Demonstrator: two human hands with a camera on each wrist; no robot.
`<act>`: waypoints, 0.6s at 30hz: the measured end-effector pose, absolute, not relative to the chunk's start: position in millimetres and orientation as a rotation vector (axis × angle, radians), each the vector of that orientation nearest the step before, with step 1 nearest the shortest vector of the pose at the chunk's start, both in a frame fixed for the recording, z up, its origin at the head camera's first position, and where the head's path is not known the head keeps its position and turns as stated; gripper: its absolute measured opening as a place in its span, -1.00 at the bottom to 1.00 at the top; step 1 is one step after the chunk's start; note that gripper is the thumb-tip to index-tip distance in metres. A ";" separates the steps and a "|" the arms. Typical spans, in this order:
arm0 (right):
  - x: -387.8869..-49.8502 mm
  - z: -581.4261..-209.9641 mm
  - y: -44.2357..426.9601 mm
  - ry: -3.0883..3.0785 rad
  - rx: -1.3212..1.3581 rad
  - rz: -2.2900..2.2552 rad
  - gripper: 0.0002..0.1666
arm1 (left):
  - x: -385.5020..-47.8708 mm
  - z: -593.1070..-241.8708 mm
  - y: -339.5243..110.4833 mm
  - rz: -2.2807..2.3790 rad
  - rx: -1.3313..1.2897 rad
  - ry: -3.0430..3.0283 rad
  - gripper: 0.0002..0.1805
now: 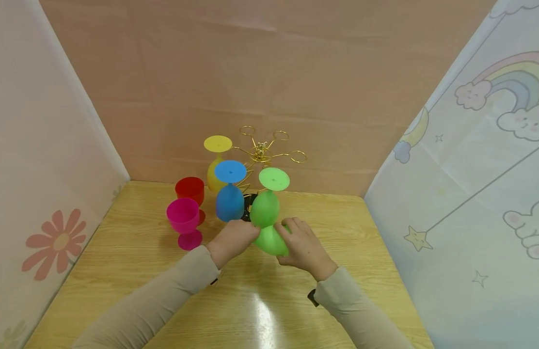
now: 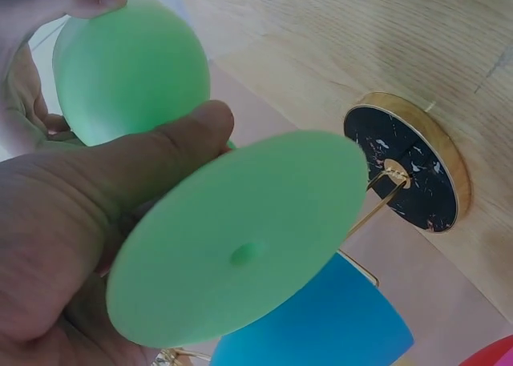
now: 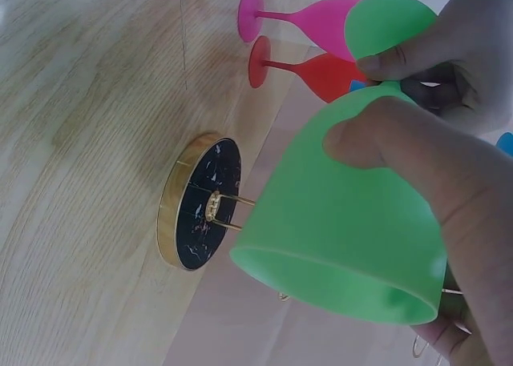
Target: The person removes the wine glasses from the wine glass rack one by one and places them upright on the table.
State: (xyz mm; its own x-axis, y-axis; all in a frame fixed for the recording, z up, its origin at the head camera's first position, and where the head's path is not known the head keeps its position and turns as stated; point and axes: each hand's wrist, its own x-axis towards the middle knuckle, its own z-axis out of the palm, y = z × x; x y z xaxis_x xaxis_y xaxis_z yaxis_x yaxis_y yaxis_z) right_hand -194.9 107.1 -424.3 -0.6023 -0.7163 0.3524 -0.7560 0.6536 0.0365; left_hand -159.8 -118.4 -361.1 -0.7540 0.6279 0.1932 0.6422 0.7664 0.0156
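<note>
Between both hands is a light green goblet (image 1: 271, 241). My left hand (image 1: 235, 236) pinches it near its round foot (image 2: 240, 246), the thumb lying along the stem side. My right hand (image 1: 305, 248) grips its bowl (image 3: 353, 214), with the thumb on the outside and the rim facing away from the left hand. Just behind, another green goblet (image 1: 265, 209) hangs upside down, foot uppermost. Beside it a blue goblet (image 1: 229, 202) and a yellow goblet (image 1: 218, 144) hang the same way at a gold wire rack (image 1: 261, 152).
Bare gold rings (image 1: 298, 156) stick out at the rack's back and right. Its round black base (image 2: 409, 170) has a gold edge and stands on the wooden table (image 1: 339, 232). A red goblet (image 1: 190, 188) and a pink goblet (image 1: 183, 215) stand upright at left.
</note>
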 end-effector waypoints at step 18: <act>-192.9 -429.5 107.7 -2.554 1.208 0.161 -0.10 | -191.3 -433.8 -123.6 0.020 -1.001 -2.751 -0.77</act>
